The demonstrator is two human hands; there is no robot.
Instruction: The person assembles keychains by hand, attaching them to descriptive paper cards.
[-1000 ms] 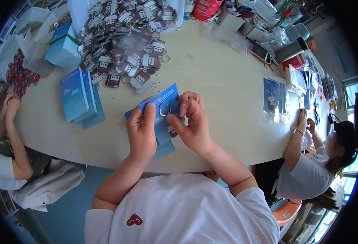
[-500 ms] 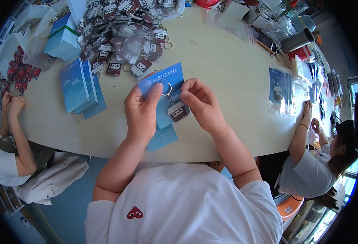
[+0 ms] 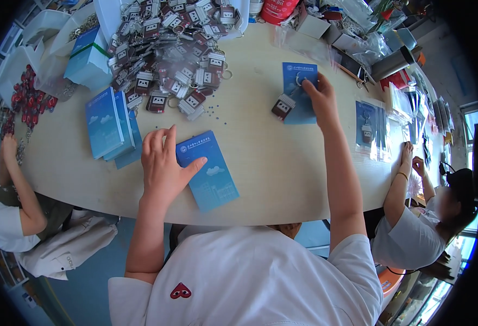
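My right hand (image 3: 320,98) reaches over the right part of the table, thumb and fingers closed on the edge of a blue card (image 3: 301,115). A brown and white keychain (image 3: 283,106) hangs from that card by its silver ring, its charm beyond the card's left edge. Nearer to me, my left hand (image 3: 164,165) is spread with nothing in it, its thumb at the left edge of another blue card (image 3: 211,176) printed with clouds. That card lies tilted on the table. Whether the thumb touches it I cannot tell.
A heap of keychains (image 3: 168,60) lies at the back left, partly in a white bin. Stacked blue cards (image 3: 102,122) sit before it, red charms (image 3: 30,100) farther left. Bagged cards (image 3: 370,130) are at right. People's hands work at both sides (image 3: 406,157) (image 3: 9,151).
My right hand has carried the card with the keychain to the right and away from me. My left hand has let go of it, opened and moved left, beside the other card.
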